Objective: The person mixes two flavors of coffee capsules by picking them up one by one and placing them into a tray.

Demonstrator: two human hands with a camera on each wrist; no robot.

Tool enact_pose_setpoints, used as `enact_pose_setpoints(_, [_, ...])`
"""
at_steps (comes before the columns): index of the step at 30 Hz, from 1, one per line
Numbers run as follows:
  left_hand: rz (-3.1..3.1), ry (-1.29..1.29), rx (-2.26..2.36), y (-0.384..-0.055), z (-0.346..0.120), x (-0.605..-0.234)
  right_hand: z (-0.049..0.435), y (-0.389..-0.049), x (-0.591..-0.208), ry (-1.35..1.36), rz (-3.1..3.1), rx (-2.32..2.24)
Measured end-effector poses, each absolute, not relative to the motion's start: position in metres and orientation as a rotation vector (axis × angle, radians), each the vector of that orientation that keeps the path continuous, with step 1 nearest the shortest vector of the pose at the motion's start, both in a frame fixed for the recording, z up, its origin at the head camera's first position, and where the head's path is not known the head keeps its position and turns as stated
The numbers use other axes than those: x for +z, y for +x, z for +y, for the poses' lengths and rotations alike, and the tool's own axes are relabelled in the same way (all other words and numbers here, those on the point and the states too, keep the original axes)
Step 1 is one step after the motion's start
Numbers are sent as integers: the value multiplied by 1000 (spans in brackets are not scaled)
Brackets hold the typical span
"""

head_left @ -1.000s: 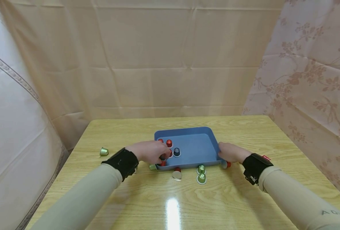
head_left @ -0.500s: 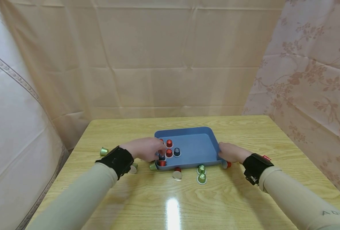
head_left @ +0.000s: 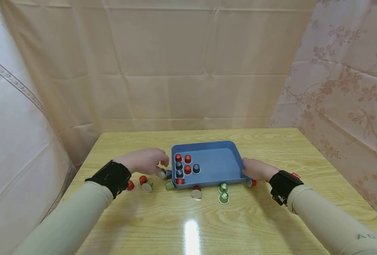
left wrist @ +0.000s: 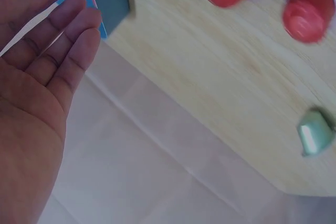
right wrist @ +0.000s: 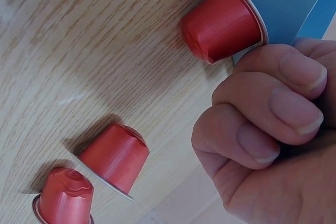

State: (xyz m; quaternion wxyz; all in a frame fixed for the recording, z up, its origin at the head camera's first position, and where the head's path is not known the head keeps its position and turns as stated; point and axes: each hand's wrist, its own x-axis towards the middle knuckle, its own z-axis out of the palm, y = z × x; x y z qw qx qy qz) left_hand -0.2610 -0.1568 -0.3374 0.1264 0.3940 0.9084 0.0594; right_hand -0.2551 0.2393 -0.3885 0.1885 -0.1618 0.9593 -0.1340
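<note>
A blue tray (head_left: pixel 218 163) on the table holds several coffee capsules along its left side, such as a red capsule (head_left: pixel 187 159) and a dark blue capsule (head_left: pixel 196 169). My left hand (head_left: pixel 145 161) hovers just outside the tray's left wall, fingers loosely bent and apart, holding nothing. Below its fingertips lie a pale-lidded capsule (head_left: pixel 161 174) and a dark one (head_left: pixel 168 173) against the wall. My right hand (head_left: pixel 255 168) grips the tray's right wall with curled fingers; its thumb is hidden. In the right wrist view, a red capsule (right wrist: pixel 220 27) lies against the tray beside those fingers.
Left of the tray lie red capsules (head_left: pixel 143 180) and a green capsule (head_left: pixel 170 185). In front are two green capsules (head_left: pixel 223 197) and a tipped red capsule (head_left: pixel 196 191). Another green capsule (left wrist: pixel 315 132) shows in the left wrist view. Cloth curtains (head_left: pixel 188 71) surround the wooden table.
My left hand has let go of a dark blue capsule in the tray's left front part and moved left, out past the wall. My right hand and the tray have stayed put.
</note>
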Motion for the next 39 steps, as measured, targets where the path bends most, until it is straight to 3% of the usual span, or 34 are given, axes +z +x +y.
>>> enact_pose_setpoints(23, [2762,1093,102,-264,-251,-335,238,-254,-387,-445,2685,-371])
enact_pose_setpoints(39, [2811,1044,-48,-265,-277,-350,239,-253,-387,-478,2698,-390])
